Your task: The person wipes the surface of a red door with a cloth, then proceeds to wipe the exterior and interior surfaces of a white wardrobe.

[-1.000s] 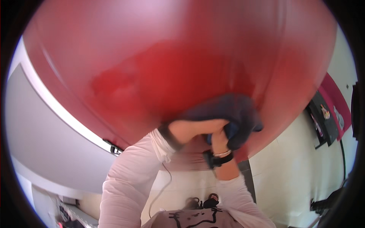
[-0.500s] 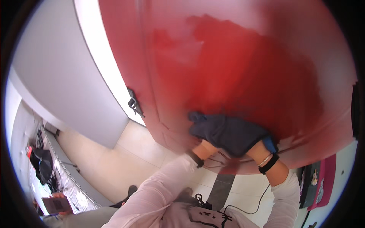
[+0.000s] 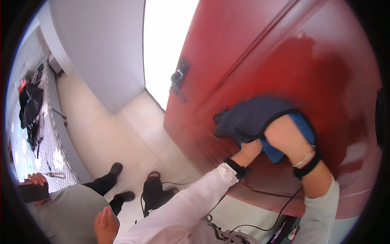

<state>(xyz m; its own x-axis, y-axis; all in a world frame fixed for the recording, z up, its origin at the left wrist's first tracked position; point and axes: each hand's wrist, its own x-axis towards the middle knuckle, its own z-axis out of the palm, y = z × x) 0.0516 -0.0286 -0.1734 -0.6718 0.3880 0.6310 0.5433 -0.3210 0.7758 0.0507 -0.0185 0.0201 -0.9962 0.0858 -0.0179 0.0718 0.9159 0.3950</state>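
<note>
A dark navy cloth (image 3: pixel 252 116) with a bright blue underside lies bunched against the red door (image 3: pixel 227 61). My right hand (image 3: pixel 281 129) reaches into the cloth from the right and holds it to the door; its fingers are hidden under the fabric. Close beside it, my left hand (image 3: pixel 251 148) goes in beneath the cloth's lower edge, also with fingers covered. Around the cloth the door's surface has darker, glossy red patches against paler, hazy areas. Black bands circle both wrists.
A black lever handle (image 3: pixel 178 79) sticks out near the door's left edge. A grey panel (image 3: pixel 105 49) stands at upper left. At lower left, another person (image 3: pixel 73 211) holds a dark phone near a quilted mattress (image 3: pixel 50 142) bearing black items. A thin cable (image 3: pixel 280 217) hangs below my arms.
My view has swung left, bringing the other person and their legs further into sight. Both hands stay at the cloth, and more of its blue underside shows.
</note>
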